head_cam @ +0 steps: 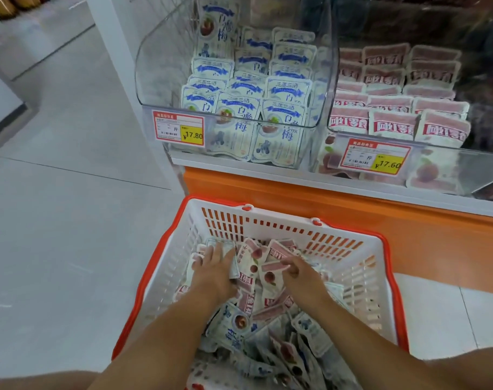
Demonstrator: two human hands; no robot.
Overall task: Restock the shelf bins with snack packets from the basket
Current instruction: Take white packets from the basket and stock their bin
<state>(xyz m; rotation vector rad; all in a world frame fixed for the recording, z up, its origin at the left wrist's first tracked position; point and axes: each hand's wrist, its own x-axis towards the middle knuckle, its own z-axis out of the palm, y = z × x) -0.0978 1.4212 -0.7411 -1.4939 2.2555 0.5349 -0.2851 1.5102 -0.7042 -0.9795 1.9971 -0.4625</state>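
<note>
Both hands are down in the basket (pixel 282 216) among loose packets. The right hand (pixel 294 270) has its fingers curled and pinches a pink packet (pixel 275 268) by the edge, just ahead of its knuckles. Beside it, the left hand (pixel 214 266) lies with fingers spread over a white packet (pixel 233 264); I cannot tell whether it grips it. Above and beyond both hands stand the white-packet bin (pixel 155 66) and the pink-packet bin (pixel 478 164).

left price tag (pixel 179 128) reads ¥17.80, right price tag (pixel 376 159) ¥17.60, blue-white packets (pixel 284 119) marked 白酸梅, pink packets (pixel 391 126) 网红零食
</note>
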